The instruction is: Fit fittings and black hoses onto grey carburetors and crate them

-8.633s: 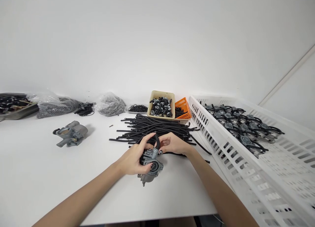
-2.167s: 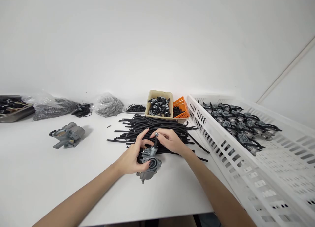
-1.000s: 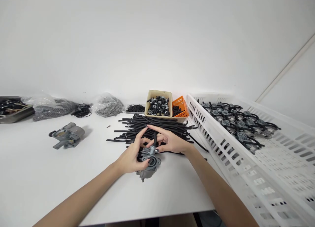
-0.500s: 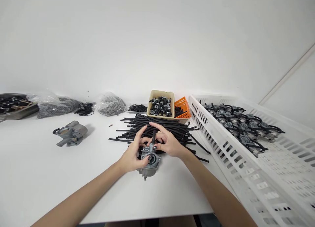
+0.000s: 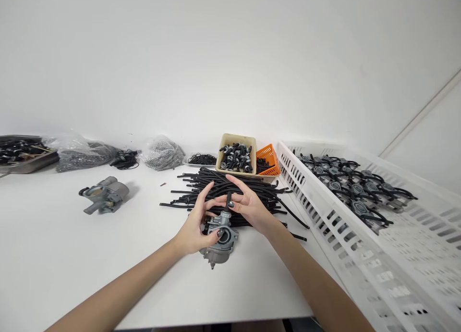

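A grey metal carburetor (image 5: 220,248) is held above the white table, its round bore facing me. My left hand (image 5: 196,228) grips it from the left, thumb across the front beside the bore. On top of the carburetor stands a black rubber cap (image 5: 228,200). My right hand (image 5: 251,208) pinches this cap between thumb and fingers, with the index finger raised. Behind the hands lies a pile of black hoses (image 5: 266,188). Another carburetor (image 5: 105,194) rests on the table at the left.
White crate (image 5: 334,231) with several carburetors on the right. At the back are a beige bin (image 5: 221,149) of black-and-silver parts, an orange basket (image 5: 274,160), a small tray of black rings (image 5: 201,159), plastic bags (image 5: 162,153) and a metal tray (image 5: 32,166).
My right hand has moved up slightly, from the base of the black cap to higher on it. My left hand still holds the carburetor.
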A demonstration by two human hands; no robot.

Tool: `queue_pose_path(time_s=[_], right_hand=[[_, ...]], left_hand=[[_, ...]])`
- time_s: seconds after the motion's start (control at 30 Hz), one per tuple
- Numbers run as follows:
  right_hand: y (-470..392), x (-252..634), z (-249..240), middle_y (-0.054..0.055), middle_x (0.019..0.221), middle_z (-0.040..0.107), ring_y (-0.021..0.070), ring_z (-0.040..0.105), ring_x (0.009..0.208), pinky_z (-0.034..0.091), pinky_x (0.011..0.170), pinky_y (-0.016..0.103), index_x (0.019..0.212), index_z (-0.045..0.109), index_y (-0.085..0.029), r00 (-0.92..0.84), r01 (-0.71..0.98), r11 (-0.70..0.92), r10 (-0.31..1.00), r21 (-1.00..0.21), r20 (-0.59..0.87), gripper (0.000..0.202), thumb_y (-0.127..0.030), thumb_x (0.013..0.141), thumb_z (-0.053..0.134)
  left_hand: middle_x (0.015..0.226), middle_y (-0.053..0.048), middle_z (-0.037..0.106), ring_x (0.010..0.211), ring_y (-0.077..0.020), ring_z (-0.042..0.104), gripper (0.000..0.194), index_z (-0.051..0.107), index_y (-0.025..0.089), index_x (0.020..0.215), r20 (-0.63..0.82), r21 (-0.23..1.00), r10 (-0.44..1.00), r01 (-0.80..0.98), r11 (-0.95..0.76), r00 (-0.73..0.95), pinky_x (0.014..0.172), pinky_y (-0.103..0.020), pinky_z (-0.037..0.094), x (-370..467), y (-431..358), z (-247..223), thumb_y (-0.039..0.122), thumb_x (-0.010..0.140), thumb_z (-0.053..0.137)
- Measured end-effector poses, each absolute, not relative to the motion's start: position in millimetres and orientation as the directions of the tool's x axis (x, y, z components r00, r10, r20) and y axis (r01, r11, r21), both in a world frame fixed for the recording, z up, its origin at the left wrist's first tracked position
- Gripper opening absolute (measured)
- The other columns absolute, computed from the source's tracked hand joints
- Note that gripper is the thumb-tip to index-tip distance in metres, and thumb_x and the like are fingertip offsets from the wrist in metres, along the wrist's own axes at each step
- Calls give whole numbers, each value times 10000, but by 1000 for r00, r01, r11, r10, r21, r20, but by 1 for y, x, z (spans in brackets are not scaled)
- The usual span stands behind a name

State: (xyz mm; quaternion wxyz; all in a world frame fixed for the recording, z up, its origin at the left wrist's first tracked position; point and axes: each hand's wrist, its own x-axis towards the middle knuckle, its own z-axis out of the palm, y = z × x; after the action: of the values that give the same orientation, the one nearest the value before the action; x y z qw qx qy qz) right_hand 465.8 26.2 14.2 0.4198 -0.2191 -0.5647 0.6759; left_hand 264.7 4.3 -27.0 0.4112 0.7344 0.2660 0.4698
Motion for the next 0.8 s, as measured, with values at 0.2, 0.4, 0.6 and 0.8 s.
queue_pose_path(time_s=[0.2, 0.4, 0.6, 0.8], right_hand=[[29, 456, 14, -59, 665, 686, 121, 638, 677, 474, 766, 285, 1275, 618, -190, -313, -299, 44, 939, -953, 141, 700, -291, 635, 884], [26, 444, 14, -54, 603, 670, 107, 588, 592, 460, 688, 281, 920, 690, -170, -133, -297, 87, 982, -951, 131, 471, -327, 534, 908], [23, 443, 11, -20, 602, 684, 124, 559, 526, 428, 586, 286, 810, 616, -190, 32, -106, 245, 970, -964, 242, 390, -349, 567, 876], [9, 446, 14, 13, 741, 681, 184, 665, 673, 449, 615, 305, 781, 595, -220, 91, 300, 512, 825, -805, 558, 222, -313, 723, 788]], left_hand=[[1274, -144, 567, 1074, -252, 569, 1021, 14, 262, 1554, 452, 873, 811, 2, -487, 372, 877, -377, 440, 265, 6, -25, 456, 820, 696], [1229, -119, 572, 996, -221, 565, 1034, 3, 261, 1555, 425, 902, 825, -107, -417, 371, 833, -343, 429, 267, 7, -23, 561, 822, 668], [1233, -100, 569, 918, -183, 562, 1035, 23, 274, 1555, 389, 920, 855, -109, -375, 343, 847, -331, 425, 268, 4, -20, 514, 815, 706], [1248, -102, 575, 867, -167, 567, 1042, 29, 286, 1562, 376, 926, 853, -131, -353, 362, 800, -308, 449, 269, 4, -21, 550, 811, 702]])
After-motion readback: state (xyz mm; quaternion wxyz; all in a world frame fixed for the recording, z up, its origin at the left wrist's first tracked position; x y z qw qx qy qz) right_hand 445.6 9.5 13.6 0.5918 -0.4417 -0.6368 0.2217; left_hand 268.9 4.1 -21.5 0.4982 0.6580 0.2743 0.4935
